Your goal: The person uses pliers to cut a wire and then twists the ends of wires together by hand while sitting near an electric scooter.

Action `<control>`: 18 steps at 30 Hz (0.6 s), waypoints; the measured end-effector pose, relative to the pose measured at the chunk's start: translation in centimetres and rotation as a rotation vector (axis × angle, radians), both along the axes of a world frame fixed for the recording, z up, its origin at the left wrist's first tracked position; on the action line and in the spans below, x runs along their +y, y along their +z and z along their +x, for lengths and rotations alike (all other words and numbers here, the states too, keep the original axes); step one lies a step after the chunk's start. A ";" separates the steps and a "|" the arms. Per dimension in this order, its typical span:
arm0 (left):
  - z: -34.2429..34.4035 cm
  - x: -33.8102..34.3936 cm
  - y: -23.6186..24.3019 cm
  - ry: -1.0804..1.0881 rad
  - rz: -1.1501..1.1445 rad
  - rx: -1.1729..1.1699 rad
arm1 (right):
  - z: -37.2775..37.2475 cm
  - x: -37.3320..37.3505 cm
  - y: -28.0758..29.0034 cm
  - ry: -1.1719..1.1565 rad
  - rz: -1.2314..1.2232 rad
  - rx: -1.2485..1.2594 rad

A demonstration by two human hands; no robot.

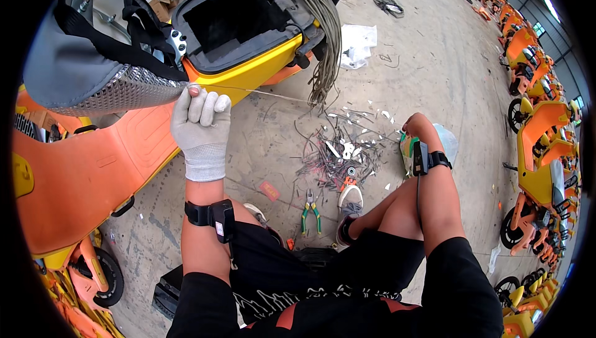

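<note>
My left hand [202,111], in a pale grey knit glove, is closed on a thin cord [267,93]. The cord runs right, toward a hanging bundle of grey-green cords [328,46]. That bundle drapes over the rear of an orange and yellow scooter [248,68]. Just left of the glove is a grey cover with a silvery textured face [133,90]. My right hand [421,126] is bare, with its wrist bent and fingers curled; what they hold, if anything, is hidden. Beside it lie a green and white packet [406,150] and a clear plastic bag [447,142].
Green-handled pliers [310,212] lie on the concrete floor between my feet. Beyond them spreads a pile of cord scraps and white bits [341,152]. A black storage compartment [239,18] tops the scooter. White plastic [358,46] lies farther off; parked scooters [540,133] line the right.
</note>
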State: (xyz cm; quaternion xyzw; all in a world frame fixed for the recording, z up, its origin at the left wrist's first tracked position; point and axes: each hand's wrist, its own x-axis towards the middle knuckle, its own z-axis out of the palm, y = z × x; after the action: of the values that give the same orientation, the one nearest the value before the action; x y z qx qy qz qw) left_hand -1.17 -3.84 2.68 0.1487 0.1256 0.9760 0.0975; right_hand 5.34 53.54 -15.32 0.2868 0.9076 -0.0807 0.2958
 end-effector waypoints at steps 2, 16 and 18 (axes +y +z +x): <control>0.2 -0.1 0.1 -0.001 0.007 0.009 | 0.4 0.6 -0.2 0.008 -0.012 -0.021; 0.3 -0.4 0.1 0.022 -0.032 -0.014 | 1.1 0.1 -0.4 -0.067 -0.020 -0.070; 0.2 -0.2 0.1 0.012 -0.019 -0.014 | 1.3 1.1 -0.6 -0.074 -0.031 -0.087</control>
State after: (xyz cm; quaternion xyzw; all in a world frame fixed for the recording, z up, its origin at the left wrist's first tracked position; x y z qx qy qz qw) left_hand -0.96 -4.04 2.78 0.1402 0.1351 0.9764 0.0939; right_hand 6.61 54.60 -15.91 0.3186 0.8812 -0.0932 0.3365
